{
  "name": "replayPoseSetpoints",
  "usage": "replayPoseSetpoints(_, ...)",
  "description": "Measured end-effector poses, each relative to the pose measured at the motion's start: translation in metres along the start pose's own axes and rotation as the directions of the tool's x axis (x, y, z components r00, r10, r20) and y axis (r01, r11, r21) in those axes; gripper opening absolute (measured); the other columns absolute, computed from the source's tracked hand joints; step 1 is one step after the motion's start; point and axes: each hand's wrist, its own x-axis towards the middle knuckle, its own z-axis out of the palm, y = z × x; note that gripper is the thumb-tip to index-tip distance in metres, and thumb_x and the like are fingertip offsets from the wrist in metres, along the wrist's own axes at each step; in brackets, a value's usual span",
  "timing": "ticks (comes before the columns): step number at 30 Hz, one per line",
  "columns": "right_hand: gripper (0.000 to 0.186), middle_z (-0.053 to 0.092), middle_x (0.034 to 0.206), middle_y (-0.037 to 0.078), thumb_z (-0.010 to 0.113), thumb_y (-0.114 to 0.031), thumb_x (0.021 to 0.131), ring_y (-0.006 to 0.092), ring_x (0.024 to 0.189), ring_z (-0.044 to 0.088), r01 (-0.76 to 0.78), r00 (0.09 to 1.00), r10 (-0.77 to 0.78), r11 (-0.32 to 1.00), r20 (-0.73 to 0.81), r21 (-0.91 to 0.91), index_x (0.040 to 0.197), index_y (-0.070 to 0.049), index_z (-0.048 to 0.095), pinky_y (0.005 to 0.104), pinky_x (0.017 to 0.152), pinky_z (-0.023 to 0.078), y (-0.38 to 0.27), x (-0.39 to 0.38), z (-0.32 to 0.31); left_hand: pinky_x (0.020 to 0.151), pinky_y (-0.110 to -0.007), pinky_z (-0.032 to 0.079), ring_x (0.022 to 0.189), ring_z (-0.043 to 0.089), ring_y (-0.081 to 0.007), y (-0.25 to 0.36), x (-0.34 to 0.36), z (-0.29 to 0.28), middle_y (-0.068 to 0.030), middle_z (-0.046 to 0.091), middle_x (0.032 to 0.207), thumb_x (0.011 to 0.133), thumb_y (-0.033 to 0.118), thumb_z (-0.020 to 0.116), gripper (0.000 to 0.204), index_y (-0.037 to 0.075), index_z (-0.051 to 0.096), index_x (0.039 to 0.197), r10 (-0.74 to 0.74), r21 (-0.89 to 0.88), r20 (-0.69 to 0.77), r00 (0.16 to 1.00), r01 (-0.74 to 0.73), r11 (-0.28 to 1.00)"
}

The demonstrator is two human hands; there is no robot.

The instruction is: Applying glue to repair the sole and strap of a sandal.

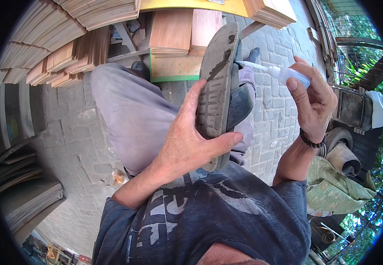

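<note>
A worn grey sandal stands on edge above my lap, toe end up, its sole facing left and its dark strap facing right. My left hand grips it low down, with the thumb across the strap side and the fingers behind the sole. A dark worn patch marks the upper part of the sole. In my right hand is a small translucent squeeze bottle, pinched between thumb and fingers. Its long thin nozzle points left, and the tip reaches the sandal's edge by the upper strap; whether it touches I cannot tell.
Stacks of thin wooden boards fill the far side and the left. A yellow surface carries more boards. Grey paving lies below. At right are a green cloth, a rolled sheet and a fence with plants.
</note>
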Motion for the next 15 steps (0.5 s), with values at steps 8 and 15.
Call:
replayPoseSetpoints(8,0.022,0.070,0.088,0.014,0.074,-0.013,0.086,0.0266,0.090,0.069,0.087,0.993,-0.080,0.993,0.085,-0.082,0.099,0.003,0.068,0.0378,0.092,0.049,-0.003,0.012,-0.008,0.106,-0.041,0.041,0.127,0.050,-0.0327,-0.009,0.000,0.000,-0.0286,0.048,0.135,0.070,0.031,0.086,0.107,-0.010,0.024,0.147,0.015,0.095,-0.029,0.999,-0.012,0.995)
replayPoseSetpoints(15,0.022,0.067,0.088,0.016,0.072,-0.013,0.086,0.0289,0.079,0.067,0.260,0.948,-0.229,0.958,0.220,-0.122,0.099,0.004,0.066,0.0347,0.079,0.051,-0.008,0.031,-0.012,0.103,-0.043,0.043,0.122,0.052,-0.0371,-0.009,0.000,-0.001,-0.0305,0.050,0.128,0.069,0.033,0.085,0.109,-0.008,0.023,0.149,0.016,0.210,-0.062,0.998,-0.003,0.978)
